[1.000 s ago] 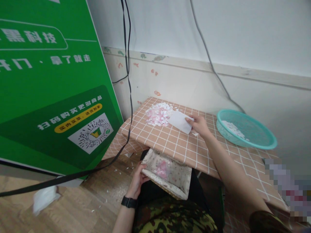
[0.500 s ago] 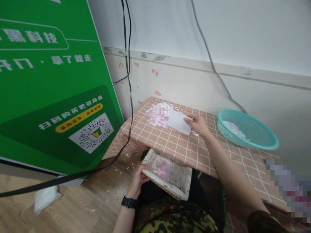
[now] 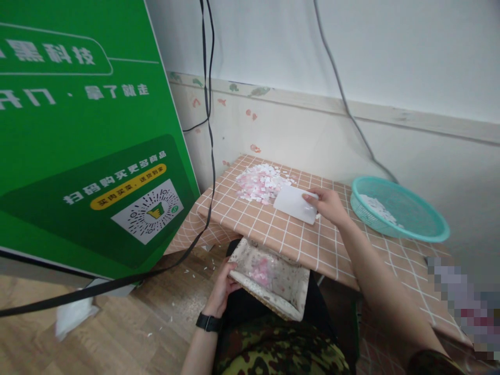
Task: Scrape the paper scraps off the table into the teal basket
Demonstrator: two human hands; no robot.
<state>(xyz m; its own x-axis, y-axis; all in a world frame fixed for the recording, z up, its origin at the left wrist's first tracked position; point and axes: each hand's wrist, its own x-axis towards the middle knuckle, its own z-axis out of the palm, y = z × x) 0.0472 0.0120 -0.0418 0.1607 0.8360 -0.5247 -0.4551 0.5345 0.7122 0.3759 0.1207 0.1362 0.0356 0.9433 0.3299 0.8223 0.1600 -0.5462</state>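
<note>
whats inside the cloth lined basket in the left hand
The basket in the left hand holds a small patch of pink bits; whatever lies beneath them is covered.

1. Card (image 3: 292, 204): plain white, rectangular, looks flat and uncreased. Right end pinched in the right hand (image 3: 327, 204); left end just beside the pile. Can't tell whether its underside touches the worktop (image 3: 244, 219).
2. Pile (image 3: 260, 183): loose heap of small, mostly rectangular scraps, white mixed with pink. Sits toward the far left part of the worktop, a few strays around its edges.
3. Basket (image 3: 291, 286): rectangular, off-white lining with brownish specks. Held at its left end by the left hand (image 3: 225, 285), below the worktop's near edge, open side up, angled.
4. Pink bits (image 3: 261, 273): small cluster on the basket's bottom; individual shapes too blurred to tell.
</note>
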